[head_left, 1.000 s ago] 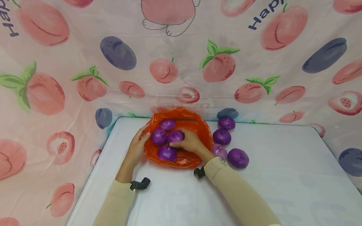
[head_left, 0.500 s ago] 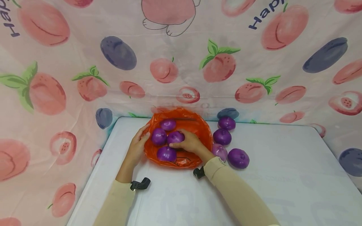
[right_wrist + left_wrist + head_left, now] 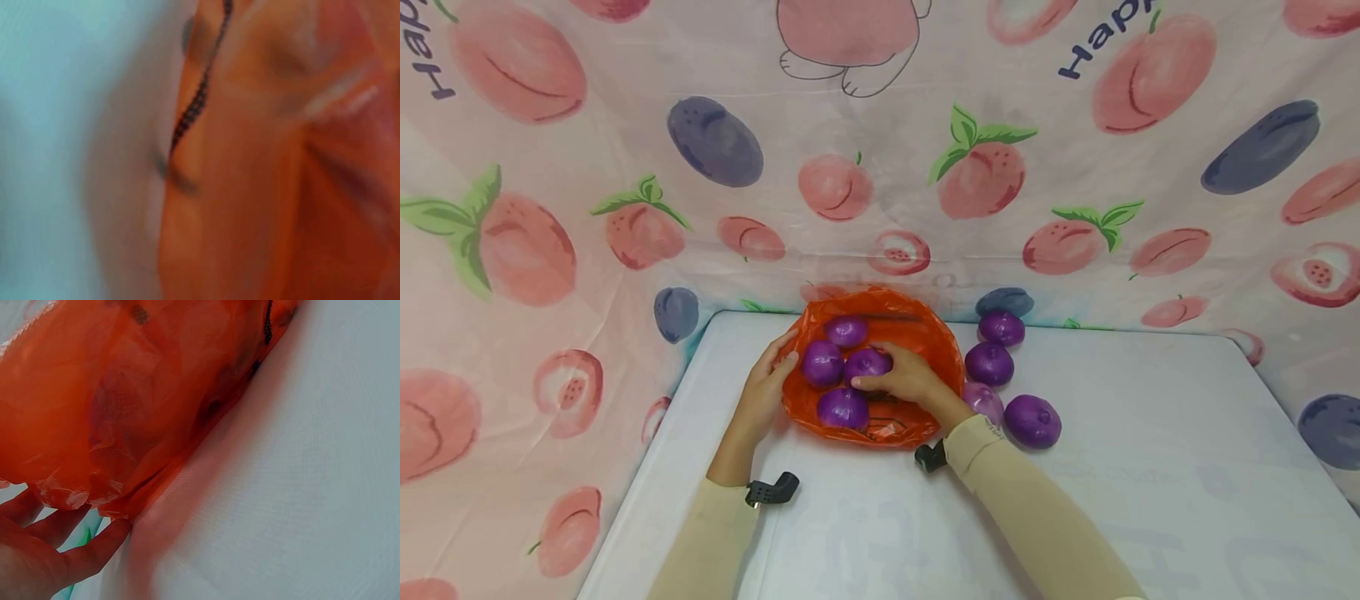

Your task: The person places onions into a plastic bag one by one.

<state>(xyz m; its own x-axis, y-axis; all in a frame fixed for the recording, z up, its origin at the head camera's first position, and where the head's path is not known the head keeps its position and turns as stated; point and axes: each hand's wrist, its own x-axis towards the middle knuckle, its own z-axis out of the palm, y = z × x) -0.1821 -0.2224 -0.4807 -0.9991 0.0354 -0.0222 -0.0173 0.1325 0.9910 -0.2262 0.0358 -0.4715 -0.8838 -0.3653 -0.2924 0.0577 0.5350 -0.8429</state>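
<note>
An orange plastic bag (image 3: 928,337) lies with its mouth spread wide at the back of the table, several shiny purple onions inside. My right hand (image 3: 908,377) reaches in over the near right rim and grips one onion (image 3: 867,364), thumb in front and fingers behind. Beside it in the bag are a left onion (image 3: 823,363), a far onion (image 3: 847,331) and a near onion (image 3: 842,409). At the bag's left side rests my left hand (image 3: 762,392); in the left wrist view its extended fingers (image 3: 100,550) touch the plastic edge. Only blurred orange plastic fills most of the right wrist view.
Right of the bag, several more onions stand on the white table (image 3: 1150,467): a far one (image 3: 1001,327), a dark one (image 3: 989,363), a paler one (image 3: 983,402) and a near one (image 3: 1032,421). A fruit-printed cloth (image 3: 880,125) hangs behind the table.
Almost nothing differs. My right hand and the onion it grips have shifted very slightly to the right inside the bag; the left hand stays at the bag's side.
</note>
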